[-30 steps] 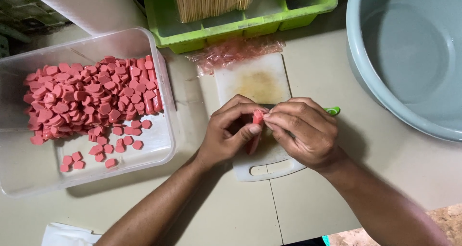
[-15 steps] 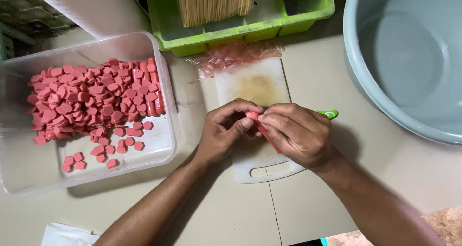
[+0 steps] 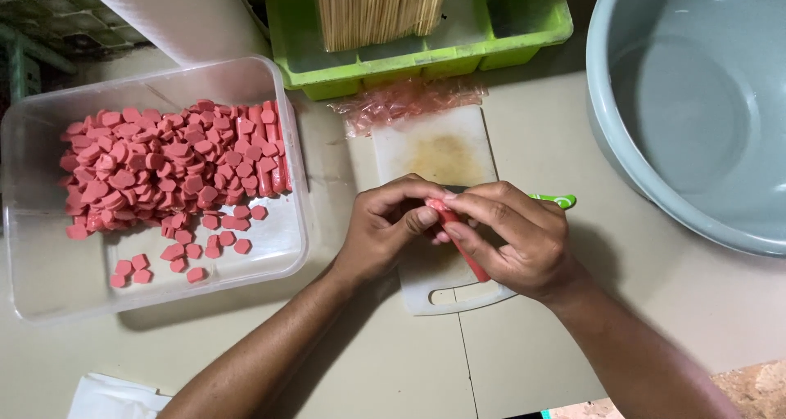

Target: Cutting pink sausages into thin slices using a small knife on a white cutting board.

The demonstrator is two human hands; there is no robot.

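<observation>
Both my hands meet over a small white cutting board [image 3: 438,153]. My left hand [image 3: 385,231] pinches the upper end of a long pink sausage [image 3: 463,247]. My right hand [image 3: 512,235] wraps around the sausage's middle and lower part, fingers pulling at its skin near the top. A green-handled tool [image 3: 555,199] sticks out behind my right hand; what holds it is hidden. To the left stands a clear plastic tub [image 3: 49,280] heaped with several pink sausage slices [image 3: 164,169].
Crumpled clear pinkish wrappers [image 3: 405,101] lie at the board's far end. Behind them is a green tray [image 3: 426,54] holding a bundle of wooden skewers [image 3: 381,9]. A large grey basin [image 3: 696,108] fills the right. White paper [image 3: 110,398] lies at the bottom left.
My hands shifted slightly toward me on the board. The sausage was an upright stub between my fingertips; now it lies slanted under my right hand, with more of its length showing.
</observation>
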